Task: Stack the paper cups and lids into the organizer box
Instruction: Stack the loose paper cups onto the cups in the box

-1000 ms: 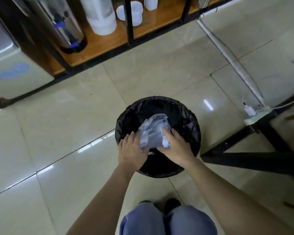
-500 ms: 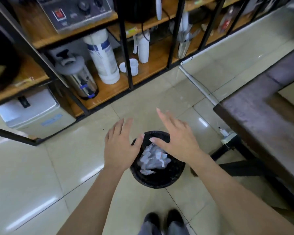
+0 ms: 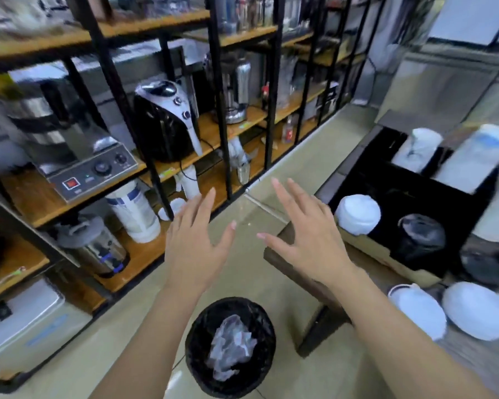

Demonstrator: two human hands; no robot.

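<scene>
Both hands are up in mid-air, palms down. The left hand (image 3: 195, 249) has its fingers (image 3: 205, 205) spread wide and holds nothing; the right hand (image 3: 308, 240) matches it, fingers (image 3: 285, 197) fanned out and empty. Neither touches anything.

Off to the right sits the table (image 3: 297, 269), dark wood, its near-left corner just under the right hand. On it, the black organizer box (image 3: 432, 203) stands open, to the right of the right hand's fingers and apart from them. In its near-left compartment, a stack of white lids (image 3: 357, 214); beside that to the right, a stack of dark lids (image 3: 421, 237). At the far side of the box, white paper cups (image 3: 418, 148) lean in a sleeve, with a second pale stack (image 3: 478, 156) to the right, blurred. Nearer on the table, two white lids (image 3: 418, 309) (image 3: 477, 309) lie flat, right of the right forearm.

Down on the floor between the forearms, a black-lined bin (image 3: 231, 347) holds crumpled clear plastic (image 3: 231, 347). On the left, a shelf (image 3: 213, 125) carries kitchen appliances.
</scene>
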